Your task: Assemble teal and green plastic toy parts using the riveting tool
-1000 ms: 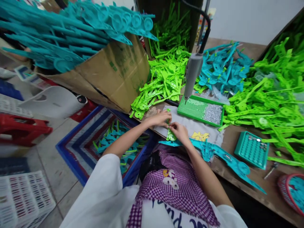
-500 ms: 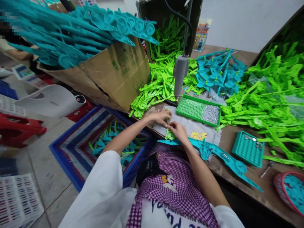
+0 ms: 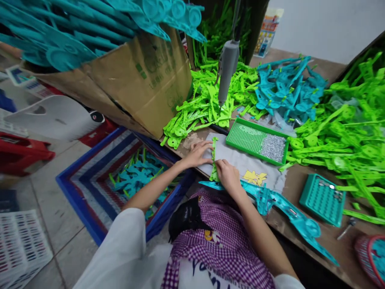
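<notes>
Currently, one green strip point(image 3: 214, 154) is at the wearer's 12 o'clock, over grey cloth point(image 3: 227, 150) on the desk point(image 3: 293, 178); left hand point(image 3: 197, 154) spread along its edge, right hand point(image 3: 227, 175) curled against it, grip not discernible. Judged: this strip unfinished. Apparently done: blue-and-green pieces point(image 3: 132, 180) in the crate point(image 3: 78, 210), strip's 8 o'clock. Probably left: green heaps point(image 3: 207, 102), at 12 and 3 o'clock.
</notes>
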`<state>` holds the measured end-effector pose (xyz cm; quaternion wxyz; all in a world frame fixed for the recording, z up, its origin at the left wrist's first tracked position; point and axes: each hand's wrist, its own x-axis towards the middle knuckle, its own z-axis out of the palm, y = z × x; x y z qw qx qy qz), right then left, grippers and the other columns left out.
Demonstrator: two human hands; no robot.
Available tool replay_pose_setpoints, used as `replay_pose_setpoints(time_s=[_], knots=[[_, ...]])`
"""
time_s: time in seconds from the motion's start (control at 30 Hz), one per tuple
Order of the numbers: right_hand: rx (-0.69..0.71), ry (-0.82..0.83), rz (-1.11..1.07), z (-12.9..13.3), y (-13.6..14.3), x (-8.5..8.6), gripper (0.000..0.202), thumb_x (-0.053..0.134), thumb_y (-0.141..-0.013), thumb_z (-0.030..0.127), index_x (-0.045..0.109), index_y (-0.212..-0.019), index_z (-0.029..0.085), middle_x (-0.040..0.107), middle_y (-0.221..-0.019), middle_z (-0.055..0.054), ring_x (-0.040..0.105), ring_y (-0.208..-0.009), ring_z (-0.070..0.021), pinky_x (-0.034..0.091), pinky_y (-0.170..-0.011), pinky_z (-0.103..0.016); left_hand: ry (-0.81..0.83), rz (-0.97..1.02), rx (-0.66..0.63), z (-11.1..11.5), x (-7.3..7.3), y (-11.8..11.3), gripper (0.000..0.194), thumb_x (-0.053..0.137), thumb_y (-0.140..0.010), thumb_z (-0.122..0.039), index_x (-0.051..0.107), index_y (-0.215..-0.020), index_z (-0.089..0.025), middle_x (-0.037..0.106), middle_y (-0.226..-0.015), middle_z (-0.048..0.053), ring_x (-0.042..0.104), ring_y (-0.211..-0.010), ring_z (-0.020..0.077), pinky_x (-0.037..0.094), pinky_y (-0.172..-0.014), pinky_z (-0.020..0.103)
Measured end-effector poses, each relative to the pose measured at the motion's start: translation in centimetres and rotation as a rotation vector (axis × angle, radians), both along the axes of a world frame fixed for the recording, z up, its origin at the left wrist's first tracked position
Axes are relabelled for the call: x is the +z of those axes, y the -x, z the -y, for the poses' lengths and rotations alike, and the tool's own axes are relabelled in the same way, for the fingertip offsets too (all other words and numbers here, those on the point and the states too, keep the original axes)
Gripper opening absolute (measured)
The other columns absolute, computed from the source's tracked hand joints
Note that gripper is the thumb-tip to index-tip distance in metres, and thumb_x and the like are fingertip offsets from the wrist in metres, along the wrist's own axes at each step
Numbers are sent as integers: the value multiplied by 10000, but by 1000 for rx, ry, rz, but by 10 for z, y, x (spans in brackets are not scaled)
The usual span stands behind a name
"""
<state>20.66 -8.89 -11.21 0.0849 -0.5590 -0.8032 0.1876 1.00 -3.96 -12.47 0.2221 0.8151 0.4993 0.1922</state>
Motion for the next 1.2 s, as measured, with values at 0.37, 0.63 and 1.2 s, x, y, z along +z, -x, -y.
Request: replay_pose_setpoints(time_s=[0.37, 0.63, 1.2], knots=[[59, 44, 10, -6, -2, -4, 279, 329, -985, 311, 583, -1085, 252, 663, -1055, -46, 629, -864, -188, 338, -620, -268, -73, 56, 153, 24, -19, -8, 304, 654, -834, -434, 688, -1100, -291, 639, -1246, 65, 491, -1231, 270, 168, -1070, 518], [122, 43, 74, -15, -3, -3, 260, 346, -974, 296, 585, -1059, 237, 671, -1047, -46, 636, -840, -188, 319, -603, -275, -105, 12, 55, 26, -18, -7, 347, 546, -917, -404, 603, -1231, -268, 565, -1347, 97, 505, -1242, 243, 146, -1095, 496], [-158, 60, -100, -2, 11, 3, 251, 445, -948, 355, 651, -1017, 230, 727, -940, -30, 663, -841, -193, 366, -665, -269, -67, 12, 8, 26, -10, -8, 258, 530, -919, -365, 680, -1112, -284, 624, -1277, 40, 441, -1314, 250, 118, -1127, 549]])
